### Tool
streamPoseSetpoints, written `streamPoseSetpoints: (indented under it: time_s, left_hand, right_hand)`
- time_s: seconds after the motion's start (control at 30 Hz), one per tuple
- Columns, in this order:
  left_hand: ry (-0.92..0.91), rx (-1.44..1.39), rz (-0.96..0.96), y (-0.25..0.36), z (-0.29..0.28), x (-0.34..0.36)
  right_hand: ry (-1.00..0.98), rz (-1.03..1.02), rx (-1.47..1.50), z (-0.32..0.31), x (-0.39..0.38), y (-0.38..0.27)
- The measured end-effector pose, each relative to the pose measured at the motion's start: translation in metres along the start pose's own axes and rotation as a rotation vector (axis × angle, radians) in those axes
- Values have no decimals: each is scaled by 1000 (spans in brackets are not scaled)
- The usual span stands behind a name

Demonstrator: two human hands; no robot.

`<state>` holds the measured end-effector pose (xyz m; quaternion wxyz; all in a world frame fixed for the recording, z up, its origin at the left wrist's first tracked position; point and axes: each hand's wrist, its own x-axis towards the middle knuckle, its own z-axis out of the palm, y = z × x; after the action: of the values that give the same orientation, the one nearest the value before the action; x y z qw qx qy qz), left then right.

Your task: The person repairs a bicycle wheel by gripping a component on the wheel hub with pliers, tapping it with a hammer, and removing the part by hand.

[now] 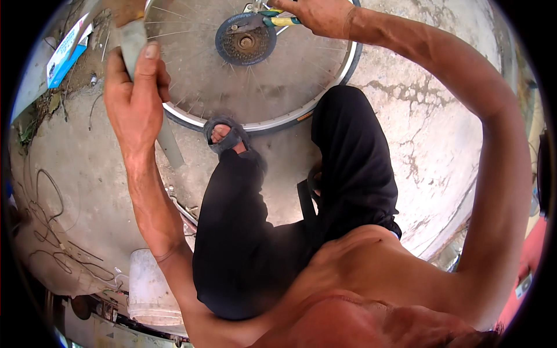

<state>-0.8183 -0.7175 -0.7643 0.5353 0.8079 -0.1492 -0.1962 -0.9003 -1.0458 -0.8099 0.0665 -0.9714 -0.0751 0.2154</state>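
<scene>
My left hand (136, 101) is closed round the grey-green shaft (169, 142) of a long tool. A brown, rusty-looking part (126, 11) joins its upper end, cut off by the picture's top edge, so I cannot tell its kind. Over the hub of a bicycle wheel (272, 125), my right hand (325, 16) grips pliers (284, 21) by their green and yellow handles. Their dark jaws reach over the black sprocket cassette (246, 52) at the wheel's middle. Whether they clamp something there, I cannot tell. The wheel lies flat on the ground.
My sandalled foot (223, 134) is against the wheel's near edge. A white bucket (152, 284) stands at the lower left, near loose wires (55, 232) on the concrete floor. At the upper left lies a blue and white box (62, 64).
</scene>
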Motion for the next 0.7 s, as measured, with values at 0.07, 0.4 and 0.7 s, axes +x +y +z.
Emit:
streamPoseSetpoints:
  time_s: [0.07,0.4,0.7]
  left_hand:
    - [196,-147,84,-4,-1,-3]
    - [83,-51,29,2,1,-1]
    - [-124,248,-46,-14,1,-1]
  right_hand:
    - [-19,11,-5,-3,0,-10]
    - [52,-31,-12,19,-1,5]
    - [38,2,-9,16,-2,1]
